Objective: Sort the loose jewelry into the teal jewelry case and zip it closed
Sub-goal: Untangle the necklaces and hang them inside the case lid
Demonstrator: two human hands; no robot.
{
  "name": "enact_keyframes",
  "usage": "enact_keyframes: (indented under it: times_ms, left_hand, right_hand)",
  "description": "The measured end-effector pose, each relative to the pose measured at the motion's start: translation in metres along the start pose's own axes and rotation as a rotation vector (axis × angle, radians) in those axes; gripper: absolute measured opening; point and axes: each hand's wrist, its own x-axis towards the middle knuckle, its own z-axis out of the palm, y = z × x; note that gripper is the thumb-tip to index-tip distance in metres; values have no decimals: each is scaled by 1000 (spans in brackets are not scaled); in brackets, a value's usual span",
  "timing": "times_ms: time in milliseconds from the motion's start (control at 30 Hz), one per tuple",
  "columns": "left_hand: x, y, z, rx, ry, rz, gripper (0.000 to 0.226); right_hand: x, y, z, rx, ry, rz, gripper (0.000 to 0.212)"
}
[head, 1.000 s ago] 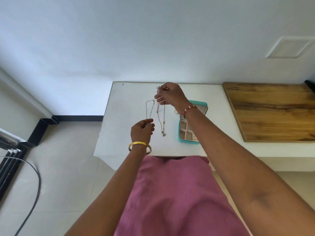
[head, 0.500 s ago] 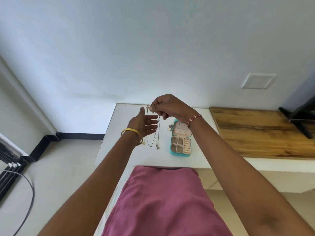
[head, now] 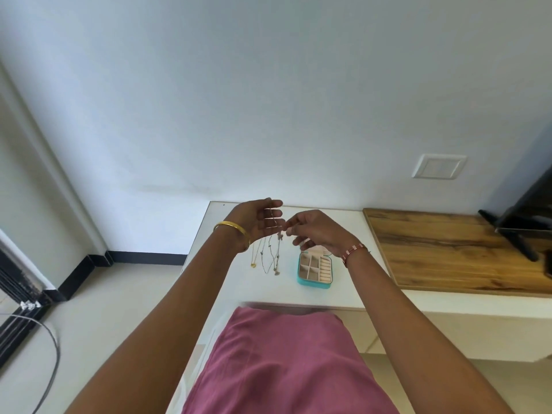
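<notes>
While the teal jewelry case (head: 314, 269) lies open and empty on the desk (head: 352, 282), necklaces (head: 270, 255) dangle — right hand (head: 313, 233) pinching chains, left hand (head: 259, 224) released — nothing sorted yet.

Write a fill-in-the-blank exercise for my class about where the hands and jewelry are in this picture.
1. The teal jewelry case lies ___, its compartments showing.
2. The gold bangle sits on the ___ wrist.
3. The chains hang from the hands above the white ___.

Missing words: open; left; table
</notes>
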Motion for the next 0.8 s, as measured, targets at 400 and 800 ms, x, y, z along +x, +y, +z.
enact_keyframes:
  times_ms: [400, 800]
  left_hand:
    - [-6, -6, 10, 3, -246, -7, 29]
    - [-1, -17, 11, -62, -209, -50, 29]
  right_hand:
    - [7, -9, -6, 73, -132, -31, 20]
    - [5, 13, -8, 363, -203, -61, 25]
